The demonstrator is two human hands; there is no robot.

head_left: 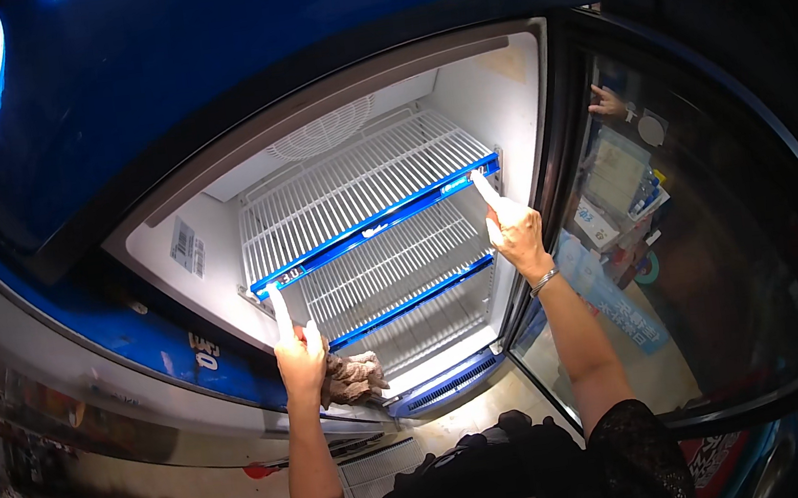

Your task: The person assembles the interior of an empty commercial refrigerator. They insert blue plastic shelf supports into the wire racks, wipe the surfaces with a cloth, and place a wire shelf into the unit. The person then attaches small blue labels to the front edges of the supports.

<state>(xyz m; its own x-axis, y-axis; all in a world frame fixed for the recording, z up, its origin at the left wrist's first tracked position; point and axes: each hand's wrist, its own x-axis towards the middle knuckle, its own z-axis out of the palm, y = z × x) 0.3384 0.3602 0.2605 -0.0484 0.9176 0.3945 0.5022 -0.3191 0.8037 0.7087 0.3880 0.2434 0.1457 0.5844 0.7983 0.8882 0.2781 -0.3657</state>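
A white wire shelf with a blue front strip spans the inside of a lit drinks fridge. My left hand has its index finger stretched to the strip's left end. Its other fingers are curled, and a crumpled grey-brown cloth hangs from them; the grip itself is partly hidden. At the strip's right end, the index fingertip of my right hand rests on or close to the blue edge. The remaining fingers of that hand are bent, with nothing visible in them. A bracelet circles my right wrist.
The glass door is swung out on the right, reflecting an arm and papers. A lower wire shelf lies beneath, above a blue vent grille. The fridge's blue top panel overhangs. Another appliance stands at left.
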